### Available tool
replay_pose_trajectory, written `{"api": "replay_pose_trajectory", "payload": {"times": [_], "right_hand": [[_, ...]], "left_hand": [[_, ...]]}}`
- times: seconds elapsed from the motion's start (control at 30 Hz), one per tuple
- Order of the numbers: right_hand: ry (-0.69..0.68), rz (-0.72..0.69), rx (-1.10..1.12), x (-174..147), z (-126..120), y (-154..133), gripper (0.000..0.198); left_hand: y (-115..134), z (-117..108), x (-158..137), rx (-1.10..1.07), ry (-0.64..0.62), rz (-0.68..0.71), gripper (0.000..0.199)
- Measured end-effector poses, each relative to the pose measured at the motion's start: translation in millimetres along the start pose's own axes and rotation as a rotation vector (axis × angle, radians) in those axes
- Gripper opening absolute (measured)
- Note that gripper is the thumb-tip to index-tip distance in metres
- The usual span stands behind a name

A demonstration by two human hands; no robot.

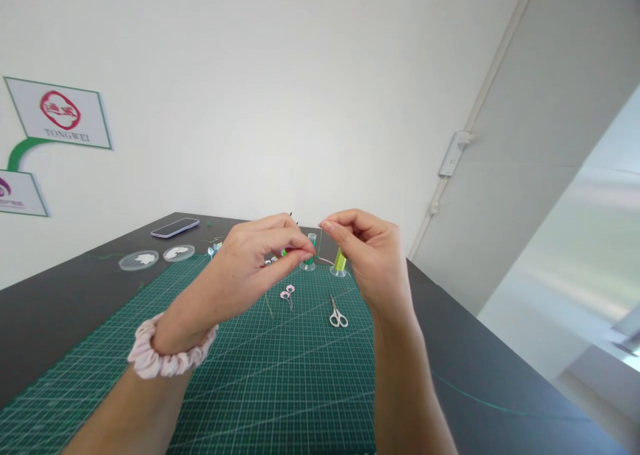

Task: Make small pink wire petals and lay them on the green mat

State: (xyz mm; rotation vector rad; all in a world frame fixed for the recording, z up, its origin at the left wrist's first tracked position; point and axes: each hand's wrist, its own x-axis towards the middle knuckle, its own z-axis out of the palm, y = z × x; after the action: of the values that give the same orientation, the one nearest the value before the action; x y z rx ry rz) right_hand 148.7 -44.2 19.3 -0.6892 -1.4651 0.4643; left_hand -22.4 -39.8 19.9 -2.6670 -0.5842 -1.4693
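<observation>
Raised over the green cutting mat, my left hand has thumb and index finger pressed together in a pinch. My right hand pinches too, a little higher, with its fingertips apart from the left ones. Whatever lies in either pinch is too fine to make out; a faint thin line shows below the right fingertips. Behind the hands stand a spool of green thread and a spool of yellow-green thread, both partly hidden. Small pink petal-shaped pieces on thin stems and white-handled scissors lie on the mat below.
Two shallow clear dishes, the left dish and the right dish, hold white pieces. A phone lies at the table's far left. Pale blue pieces sit beside my left wrist. A loose green thread trails across the dark table at right.
</observation>
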Motion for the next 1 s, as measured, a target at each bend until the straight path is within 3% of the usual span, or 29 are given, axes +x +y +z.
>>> {"api": "replay_pose_trajectory", "payload": {"times": [0.23, 0.4, 0.53, 0.83, 1.0], "right_hand": [[-0.189, 0.181, 0.136, 4.4, 6.7, 13.5, 0.013], [-0.262, 0.209, 0.159, -0.2, 17.3, 15.6, 0.014], [-0.28, 0.144, 0.078, -10.3, 24.3, 7.9, 0.013], [-0.051, -0.214, -0.378, -25.8, 17.4, -15.9, 0.016], [0.026, -0.221, -0.407, -21.2, 10.5, -14.8, 0.015]], "left_hand": [[4.4, 1.5, 2.0, -0.041, 0.154, -0.051, 0.015], [1.5, 1.1, 2.9, 0.058, 0.342, -0.131, 0.013], [-5.1, 0.8, 2.0, 0.187, 0.422, -0.145, 0.014], [-9.0, 0.7, 0.1, 0.273, 0.298, -0.066, 0.016], [-9.6, 1.2, -0.5, 0.233, 0.181, 0.03, 0.014]]}}
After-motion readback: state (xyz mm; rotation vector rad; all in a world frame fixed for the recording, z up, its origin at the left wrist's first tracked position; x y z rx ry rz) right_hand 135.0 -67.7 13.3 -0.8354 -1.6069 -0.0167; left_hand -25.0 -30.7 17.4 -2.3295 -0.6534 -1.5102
